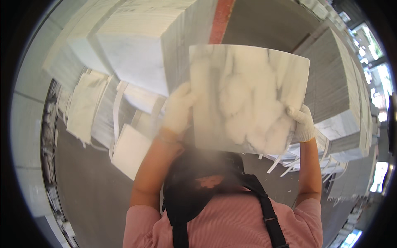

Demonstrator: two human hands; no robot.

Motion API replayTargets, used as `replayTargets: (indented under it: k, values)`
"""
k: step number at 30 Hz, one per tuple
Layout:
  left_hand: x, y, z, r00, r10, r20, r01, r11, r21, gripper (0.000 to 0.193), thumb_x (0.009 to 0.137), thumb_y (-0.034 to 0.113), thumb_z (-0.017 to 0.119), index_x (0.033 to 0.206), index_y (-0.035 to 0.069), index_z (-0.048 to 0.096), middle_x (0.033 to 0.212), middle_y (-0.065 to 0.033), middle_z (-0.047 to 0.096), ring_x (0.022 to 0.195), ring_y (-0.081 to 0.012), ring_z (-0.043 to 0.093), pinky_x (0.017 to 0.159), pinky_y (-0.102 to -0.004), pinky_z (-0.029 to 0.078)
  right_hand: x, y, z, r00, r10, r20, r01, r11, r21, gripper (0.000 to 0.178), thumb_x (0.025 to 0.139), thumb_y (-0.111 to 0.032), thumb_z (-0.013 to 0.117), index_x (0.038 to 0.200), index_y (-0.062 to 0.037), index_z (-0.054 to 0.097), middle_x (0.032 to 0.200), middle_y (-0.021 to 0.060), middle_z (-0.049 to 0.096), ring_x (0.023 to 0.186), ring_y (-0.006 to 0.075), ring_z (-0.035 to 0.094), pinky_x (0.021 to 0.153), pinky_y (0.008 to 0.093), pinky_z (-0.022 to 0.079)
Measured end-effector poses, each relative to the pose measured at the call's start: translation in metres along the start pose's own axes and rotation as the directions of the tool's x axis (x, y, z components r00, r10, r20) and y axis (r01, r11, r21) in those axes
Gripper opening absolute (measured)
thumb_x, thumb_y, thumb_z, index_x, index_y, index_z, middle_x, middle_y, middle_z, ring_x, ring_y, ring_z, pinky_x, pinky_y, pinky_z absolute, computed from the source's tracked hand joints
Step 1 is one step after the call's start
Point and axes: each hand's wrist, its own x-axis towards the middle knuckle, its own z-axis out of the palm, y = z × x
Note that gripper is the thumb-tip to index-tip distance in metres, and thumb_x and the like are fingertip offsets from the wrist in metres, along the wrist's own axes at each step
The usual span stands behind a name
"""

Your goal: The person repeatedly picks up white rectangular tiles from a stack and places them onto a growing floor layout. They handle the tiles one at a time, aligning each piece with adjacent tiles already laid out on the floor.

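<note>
A square white marble tile with grey veins is held up in front of me, its broad face toward the camera. My left hand, in a white knit glove, grips its left edge; that hand is blurred and its fingers are partly hidden. On the opposite edge, my right hand wears a matching glove. Its thumb lies on the tile's face, while the other fingers are out of sight behind it.
Large stacks of marble tiles rise at the left, bound with white straps. Another tall stack stands at the right, with loose strap ends near the grey floor. A red strip runs along the floor beyond the tile.
</note>
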Motion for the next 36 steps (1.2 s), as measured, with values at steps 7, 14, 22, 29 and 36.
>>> replayTargets:
  k: [7, 14, 22, 29, 36]
  values:
    - [-0.082, 0.043, -0.026, 0.982, 0.028, -0.188, -0.058, 0.986, -0.156, 0.043, 0.101, 0.024, 0.061, 0.133, -0.005, 0.061, 0.123, -0.0097, 0.068, 0.109, -0.0172, 0.063, 0.095, -0.031, 0.05, 0.017, 0.022, 0.051, 0.956, -0.063, 0.286, 0.042, 0.996, 0.079, 0.064, 0.094, -0.036, 0.068, 0.137, 0.0094, 0.053, 0.129, 0.0171, 0.064, 0.115, 0.0252, 0.065, 0.096, 0.0356, 0.054]
    - [-0.184, 0.036, -0.085, 0.941, 0.027, -0.337, -0.155, 0.92, -0.359, 0.051, 0.1, 0.026, 0.065, 0.137, -0.008, 0.056, 0.128, -0.0107, 0.066, 0.112, -0.0174, 0.063, 0.099, -0.0322, 0.05, 0.005, 0.034, 0.132, 0.917, -0.004, 0.4, -0.048, 0.992, 0.12, 0.067, 0.1, -0.047, 0.062, 0.137, 0.0079, 0.055, 0.129, 0.0147, 0.065, 0.115, 0.0203, 0.064, 0.094, 0.0334, 0.054]
    - [-0.322, -0.001, -0.166, 0.744, -0.015, -0.668, -0.233, 0.931, -0.28, 0.043, 0.099, 0.027, 0.065, 0.13, -0.003, 0.062, 0.123, -0.0102, 0.067, 0.112, -0.0182, 0.062, 0.097, -0.0325, 0.05, -0.051, 0.052, 0.249, 0.837, -0.006, 0.547, -0.016, 0.999, 0.036, 0.068, 0.105, -0.055, 0.049, 0.133, 0.0054, 0.061, 0.118, 0.0097, 0.067, 0.098, 0.0158, 0.065, 0.085, 0.0296, 0.054]
    - [-0.494, -0.017, -0.202, 0.681, 0.079, -0.728, -0.472, 0.807, -0.354, 0.044, 0.098, 0.032, 0.065, 0.127, -0.001, 0.063, 0.121, -0.009, 0.068, 0.11, -0.0207, 0.062, 0.099, -0.0368, 0.05, -0.141, 0.104, 0.373, 0.73, 0.077, 0.679, -0.103, 0.995, -0.002, 0.063, 0.109, -0.048, 0.045, 0.145, 0.0027, 0.048, 0.136, 0.0096, 0.059, 0.119, 0.0189, 0.059, 0.098, 0.0341, 0.052]
    - [-0.619, -0.048, -0.227, 0.463, 0.058, -0.884, -0.543, 0.807, -0.231, 0.049, 0.098, 0.031, 0.068, 0.131, -0.004, 0.059, 0.121, -0.0098, 0.068, 0.107, -0.0184, 0.066, 0.094, -0.0362, 0.055, -0.213, 0.134, 0.466, 0.495, 0.169, 0.852, -0.157, 0.982, -0.104, 0.063, 0.111, -0.046, 0.038, 0.152, 0.0005, 0.039, 0.149, 0.0131, 0.05, 0.134, 0.0267, 0.051, 0.11, 0.0403, 0.046]
